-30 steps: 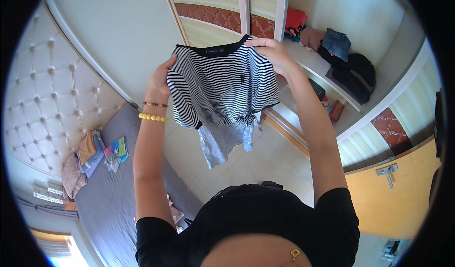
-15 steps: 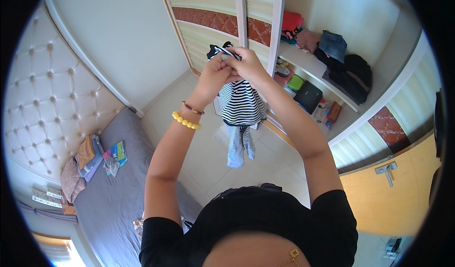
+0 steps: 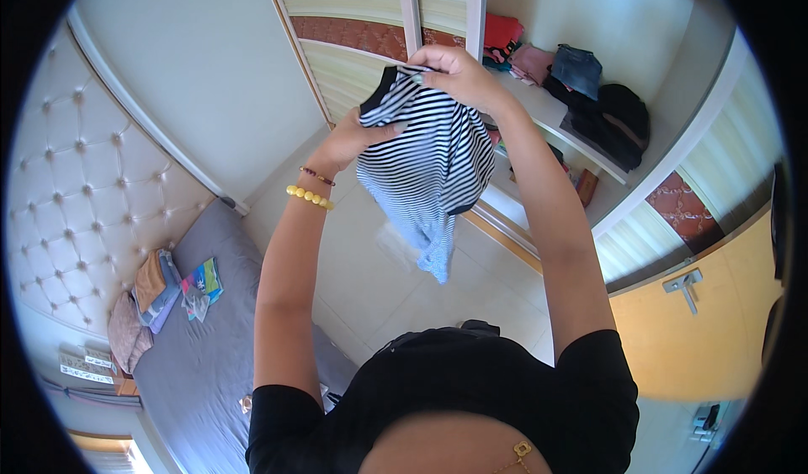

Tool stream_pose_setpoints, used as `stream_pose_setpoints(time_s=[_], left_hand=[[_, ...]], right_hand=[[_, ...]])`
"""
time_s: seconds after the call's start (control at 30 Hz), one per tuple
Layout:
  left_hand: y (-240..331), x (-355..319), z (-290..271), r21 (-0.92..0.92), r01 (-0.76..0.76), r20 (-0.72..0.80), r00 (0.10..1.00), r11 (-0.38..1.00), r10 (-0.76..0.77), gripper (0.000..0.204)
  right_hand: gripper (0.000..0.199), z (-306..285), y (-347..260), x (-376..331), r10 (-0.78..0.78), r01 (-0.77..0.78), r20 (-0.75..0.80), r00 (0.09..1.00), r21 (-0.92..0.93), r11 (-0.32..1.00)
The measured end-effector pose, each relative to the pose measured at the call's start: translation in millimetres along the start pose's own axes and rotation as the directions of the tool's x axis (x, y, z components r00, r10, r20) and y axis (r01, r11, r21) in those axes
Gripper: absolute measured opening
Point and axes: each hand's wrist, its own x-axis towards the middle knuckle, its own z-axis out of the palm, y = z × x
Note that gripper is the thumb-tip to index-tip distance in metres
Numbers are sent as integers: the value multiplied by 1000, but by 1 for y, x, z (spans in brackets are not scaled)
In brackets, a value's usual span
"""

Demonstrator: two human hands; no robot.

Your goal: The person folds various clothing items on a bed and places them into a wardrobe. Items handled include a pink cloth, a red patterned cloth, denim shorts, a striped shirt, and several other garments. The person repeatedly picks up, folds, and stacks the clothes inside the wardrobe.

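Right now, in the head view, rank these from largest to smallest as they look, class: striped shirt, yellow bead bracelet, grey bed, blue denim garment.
1. Grey bed, though partly hidden
2. Striped shirt
3. Blue denim garment
4. Yellow bead bracelet

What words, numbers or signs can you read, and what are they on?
None can be read.
White panels near the bed: dark marks, too small to read.
Colourful packet: too small and blurred to read.
Striped top: no readable lettering.
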Motion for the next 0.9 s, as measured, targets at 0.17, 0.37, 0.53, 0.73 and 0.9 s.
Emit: stream_pose_setpoints(time_s=[0.17,0.37,0.53,0.73,0.9], left_hand=[[11,8,16,-390,50,-53,996,919,-76,26],[5,12,13,-495,138,-33,984,858,-177,28],[16,1,10,-511,233,97,972,827,-214,27],[26,-29,-33,-336,-1,0,1000,942,1,45],[-40,-69,-39,-823,-32,-143,978,567,-154,41]], right_hand=[[21,22,-6,-30,-392,-157,-448,803,-795,586],[45,79,-18,-64,273,-442,-496,824,-263,857],[60,80,-5,-62,256,-225,-49,965,342,912],[29,81,-28,-55,350,-397,190,917,509,764],[24,89,-78,-42,350,-417,247,904,696,585]])
